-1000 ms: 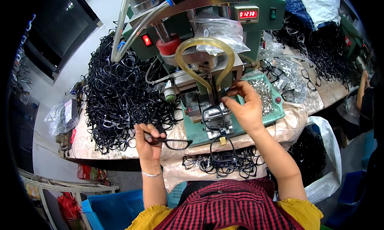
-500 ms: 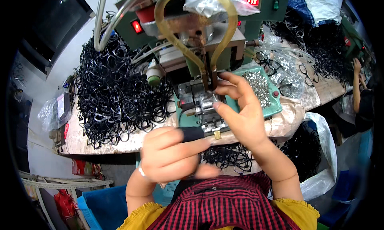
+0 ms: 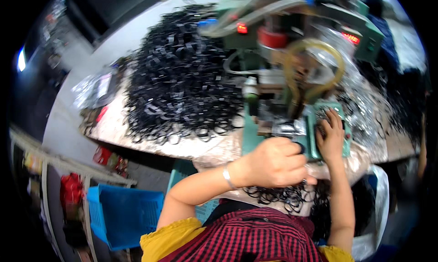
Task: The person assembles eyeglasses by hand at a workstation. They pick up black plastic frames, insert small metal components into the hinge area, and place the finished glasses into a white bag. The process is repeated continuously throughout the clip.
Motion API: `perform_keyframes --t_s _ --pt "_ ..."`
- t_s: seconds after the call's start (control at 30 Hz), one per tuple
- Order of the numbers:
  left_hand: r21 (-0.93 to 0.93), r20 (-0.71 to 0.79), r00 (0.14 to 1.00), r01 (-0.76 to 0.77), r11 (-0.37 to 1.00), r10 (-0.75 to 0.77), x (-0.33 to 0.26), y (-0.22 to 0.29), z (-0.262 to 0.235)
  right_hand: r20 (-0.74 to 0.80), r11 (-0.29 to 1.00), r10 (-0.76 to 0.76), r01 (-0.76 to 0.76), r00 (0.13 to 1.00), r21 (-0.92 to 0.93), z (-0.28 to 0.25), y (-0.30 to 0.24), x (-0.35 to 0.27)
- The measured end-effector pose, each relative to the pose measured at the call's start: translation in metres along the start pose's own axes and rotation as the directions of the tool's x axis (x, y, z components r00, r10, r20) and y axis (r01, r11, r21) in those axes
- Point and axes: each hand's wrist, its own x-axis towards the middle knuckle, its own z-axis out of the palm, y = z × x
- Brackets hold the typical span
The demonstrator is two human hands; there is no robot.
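Head view had the left hand [image 3: 276, 164] curled into a loose fist around a small black piece [image 3: 299, 148], probably one of the eyeglass frames, held right at the front of the green bench machine [image 3: 278, 102]. Right hand [image 3: 332, 135] lay on the machine's green tray [image 3: 315, 139], fingers spread among small parts; couldn't tell if it gripped anything. Those frames looked light, thin and springy, easy to snag on each other, so I'd pinch one by the rim near the bridge. Big tangled heap of black frames [image 3: 180, 84] covered the table. Blue crate [image 3: 125, 212] on the floor looked empty.
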Motion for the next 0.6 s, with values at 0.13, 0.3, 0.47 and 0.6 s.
perform_keyframes --t_s 0.13,0.3,0.47,0.6 --pt "0.006 -0.07 0.991 0.113 0.994 -0.112 -0.015 0.021 -0.004 0.052 0.988 -0.121 0.125 0.991 -0.093 0.011 0.012 0.026" --pt "0.375 -0.357 0.867 0.474 0.796 -0.348 -0.07 0.036 -0.063 -0.252 0.982 0.06 -0.012 0.966 0.187 0.007 0.024 0.005" --pt "0.197 -0.793 0.443 0.837 0.511 -0.419 -0.088 -0.094 -0.149 -0.196 0.947 0.258 -0.208 0.946 0.246 0.005 0.029 0.003" --pt "0.546 -0.724 0.437 0.836 -0.057 -0.534 -0.124 -0.216 -0.168 -0.153 0.89 0.308 -0.227 0.939 0.394 0.019 0.013 0.025"
